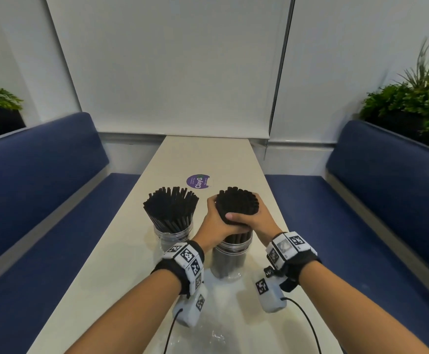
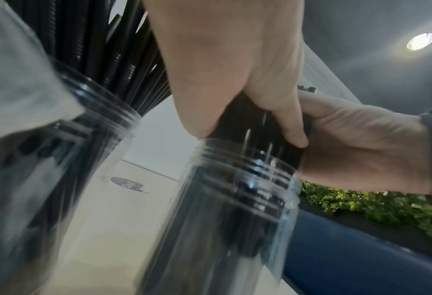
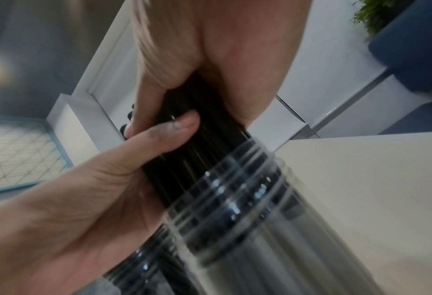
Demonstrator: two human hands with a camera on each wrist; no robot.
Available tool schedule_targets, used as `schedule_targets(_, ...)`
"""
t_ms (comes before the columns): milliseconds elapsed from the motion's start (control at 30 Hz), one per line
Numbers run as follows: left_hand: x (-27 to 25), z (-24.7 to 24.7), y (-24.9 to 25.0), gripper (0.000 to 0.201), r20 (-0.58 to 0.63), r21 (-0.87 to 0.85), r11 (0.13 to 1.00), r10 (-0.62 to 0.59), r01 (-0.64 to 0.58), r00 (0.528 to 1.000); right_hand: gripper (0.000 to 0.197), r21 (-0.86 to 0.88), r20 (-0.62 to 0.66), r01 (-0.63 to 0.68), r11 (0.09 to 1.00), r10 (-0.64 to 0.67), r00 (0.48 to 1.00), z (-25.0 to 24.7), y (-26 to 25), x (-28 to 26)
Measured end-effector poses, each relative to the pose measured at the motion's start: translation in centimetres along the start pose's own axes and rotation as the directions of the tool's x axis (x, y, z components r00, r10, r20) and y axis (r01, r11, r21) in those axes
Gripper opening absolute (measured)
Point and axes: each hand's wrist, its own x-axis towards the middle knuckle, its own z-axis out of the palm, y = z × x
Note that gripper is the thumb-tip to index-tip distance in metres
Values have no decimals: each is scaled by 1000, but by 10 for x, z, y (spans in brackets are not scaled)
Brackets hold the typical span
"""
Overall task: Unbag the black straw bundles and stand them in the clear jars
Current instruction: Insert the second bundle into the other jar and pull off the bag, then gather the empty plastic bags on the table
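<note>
Blue benches (image 1: 42, 180) flank the pale table (image 1: 121, 264), where a purple sticker (image 1: 198, 183) lies beyond two clear jars. Loose black straws (image 1: 170, 209) fan out of the left jar (image 1: 173, 238), close beside the hands. Crumpled clear plastic (image 1: 208, 325) lies near the wrists. Both the left hand (image 1: 214, 223) and right hand (image 1: 255, 221) wrap tightly around a straw bundle (image 1: 236, 204) standing in the right jar (image 1: 230, 260).

Black straws (image 1: 236, 203) filled both clear jars (image 1: 232, 259) at centre frame. The counter (image 1: 121, 264) was cream, with a purple round sticker (image 1: 198, 181). Navy blue benches (image 1: 37, 175) ran along both edges, green plants (image 1: 417, 98) upper right, and black-and-white checkered wristbands (image 1: 187, 261) below.
</note>
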Motion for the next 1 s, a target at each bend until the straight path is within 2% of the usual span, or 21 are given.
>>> schedule_targets(100, -1, -5, 12, 89, -42, -41, 997, 66, -68, 997, 48, 57, -2, 46, 997, -46, 999, -1, -10, 4)
schedule_targets(200, -3, -11, 25, 91, -57, -122, 984, 125, -131, 991, 76, 88, 20, 11, 996, -13, 1000, -4, -17, 9)
schedule_targets(333, -14, -22, 39, 120, -67, -126, 970, 201, -209, 977, 110, 5, 35, -14, 1000, 14, 999, -14, -19, 8)
schedule_targets(467, -35, -38, 42, 133, -101, -67, 962, 259, -267, 961, 134, -9, -11, -45, 999, 45, 999, -29, -18, -6)
schedule_targets(600, -72, -56, 29, 129, -5, 27, 954, 300, -300, 954, 144, -24, -26, -74, 997, 73, 997, -41, -8, -34)
schedule_targets(700, -109, -70, 16, 105, 77, 149, 939, 301, -310, 950, 131, -146, -46, -69, 987, 63, 997, -45, 9, -60)
schedule_targets(800, -139, -86, 4, 60, 97, 331, 847, 408, -416, 908, 96, -355, -58, 39, 934, -64, 996, -40, 25, -88)
schedule_targets(867, -149, -102, -6, 33, 58, 428, 765, 509, -482, 859, 70, -499, 71, 175, 849, -161, 984, -29, 30, -105)
schedule_targets(900, -151, -111, -12, 22, 9, 468, 754, 517, -461, 856, 58, -549, 176, 253, 797, -186, 967, -21, 30, -111)
schedule_targets(933, -153, -120, -17, 16, -49, 506, 761, 496, -406, 867, 49, -580, 292, 327, 746, -183, 939, -11, 30, -116)
schedule_targets(1000, -154, -139, -36, 26, -117, 574, 786, 355, -229, 927, 42, -618, 503, 446, 648, -110, 857, 13, 30, -121)
